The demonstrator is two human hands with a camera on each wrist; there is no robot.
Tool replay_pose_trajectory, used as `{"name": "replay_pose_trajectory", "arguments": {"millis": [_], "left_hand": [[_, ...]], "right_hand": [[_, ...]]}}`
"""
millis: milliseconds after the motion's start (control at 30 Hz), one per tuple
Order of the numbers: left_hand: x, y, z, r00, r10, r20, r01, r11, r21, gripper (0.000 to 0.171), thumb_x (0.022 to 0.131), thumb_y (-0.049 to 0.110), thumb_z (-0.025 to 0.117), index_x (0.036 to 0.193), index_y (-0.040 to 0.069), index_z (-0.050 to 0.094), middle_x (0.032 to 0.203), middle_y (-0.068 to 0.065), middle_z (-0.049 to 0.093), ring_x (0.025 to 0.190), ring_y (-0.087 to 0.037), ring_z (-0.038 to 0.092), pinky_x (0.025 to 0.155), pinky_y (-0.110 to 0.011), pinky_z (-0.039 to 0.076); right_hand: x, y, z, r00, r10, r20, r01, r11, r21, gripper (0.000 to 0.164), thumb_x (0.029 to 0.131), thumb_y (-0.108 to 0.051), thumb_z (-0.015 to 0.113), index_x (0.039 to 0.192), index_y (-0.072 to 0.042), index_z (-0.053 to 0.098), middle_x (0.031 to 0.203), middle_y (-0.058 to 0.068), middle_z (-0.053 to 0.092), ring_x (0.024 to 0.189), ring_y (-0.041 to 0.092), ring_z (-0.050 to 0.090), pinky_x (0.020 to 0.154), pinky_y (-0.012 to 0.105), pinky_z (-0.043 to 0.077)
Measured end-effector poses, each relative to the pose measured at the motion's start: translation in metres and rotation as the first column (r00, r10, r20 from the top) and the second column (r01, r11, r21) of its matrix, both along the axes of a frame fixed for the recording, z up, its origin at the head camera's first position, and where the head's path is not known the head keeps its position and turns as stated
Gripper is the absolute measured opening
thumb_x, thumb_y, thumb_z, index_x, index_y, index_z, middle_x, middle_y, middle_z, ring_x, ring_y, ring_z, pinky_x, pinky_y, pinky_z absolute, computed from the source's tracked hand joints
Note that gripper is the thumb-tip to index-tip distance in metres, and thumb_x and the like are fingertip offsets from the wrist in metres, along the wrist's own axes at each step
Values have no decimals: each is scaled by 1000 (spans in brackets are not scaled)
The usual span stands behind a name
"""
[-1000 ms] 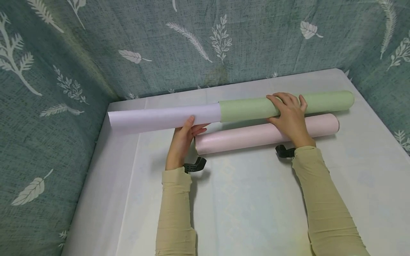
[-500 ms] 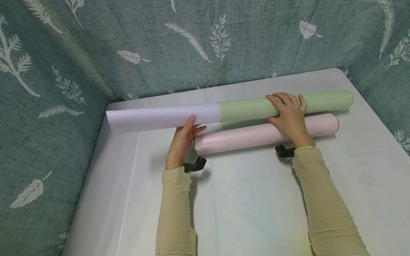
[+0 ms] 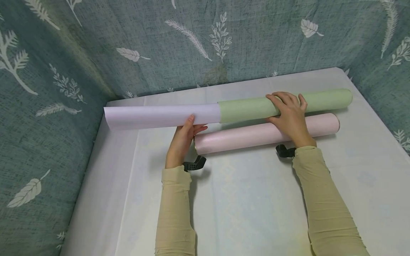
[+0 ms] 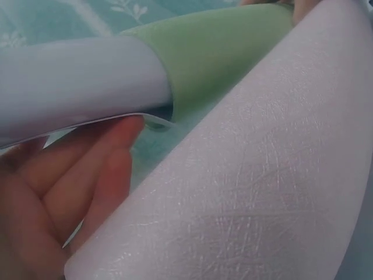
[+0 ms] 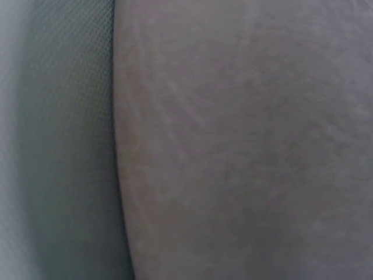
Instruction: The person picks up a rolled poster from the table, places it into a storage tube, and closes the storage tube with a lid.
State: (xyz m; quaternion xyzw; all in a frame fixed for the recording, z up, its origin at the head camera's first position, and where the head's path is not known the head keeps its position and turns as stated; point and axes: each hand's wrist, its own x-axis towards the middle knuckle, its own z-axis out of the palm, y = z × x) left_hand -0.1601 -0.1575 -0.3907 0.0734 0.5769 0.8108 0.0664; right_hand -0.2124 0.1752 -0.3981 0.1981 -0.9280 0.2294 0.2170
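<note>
In the head view a lavender sheet rolled into a long curl [image 3: 147, 115] sticks out leftward from the end of a green roll [image 3: 246, 109]. My left hand [image 3: 180, 142] holds the lavender sheet, thumb on its front and fingers beneath. The left wrist view shows the lavender sheet's [image 4: 70, 81] lower edge loose by the mouth of the green roll [image 4: 215, 52]. My right hand [image 3: 289, 119] grips the green roll around its middle, fingers over the top and thumb at the near side. A pink roll [image 3: 240, 138] lies just below, passing under my right hand.
A white-covered table [image 3: 240, 199] lies under everything. Patterned teal cloth [image 3: 153, 42] hangs behind and at both sides. Black camera mounts [image 3: 195, 164] sit at both wrists. In the right wrist view a blurred pinkish surface [image 5: 245, 140] fills most of the picture.
The lavender sheet's far left end has risen slightly and shifted a little left. Both hands keep their holds, and the pink roll stays in place.
</note>
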Motion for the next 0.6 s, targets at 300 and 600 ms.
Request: {"name": "replay_pose_trajectory", "arguments": {"millis": [300, 600], "left_hand": [[-3, 1, -4, 998, -53, -42, 54, 998, 38, 50, 88, 37, 53, 125, 6, 38, 123, -19, 48, 110, -45, 44, 93, -46, 38], [1, 5, 4, 993, -118, -13, 119, 989, 83, 50, 89, 39, 50, 127, 9, 36, 128, -17, 45, 110, -47, 43, 96, -45, 34]], "right_hand": [[-1, 1, -1, 999, 21, -31, -20, 1000, 4, 71, 62, -22, 82, 126, -22, 51, 127, 3, 46, 120, 25, 34, 102, 50, 2], [0, 2, -1, 999, 24, -38, -24, 1000, 8, 70, 63, -25, 81, 126, -22, 51, 127, 2, 46, 119, 25, 35, 102, 49, 3]]}}
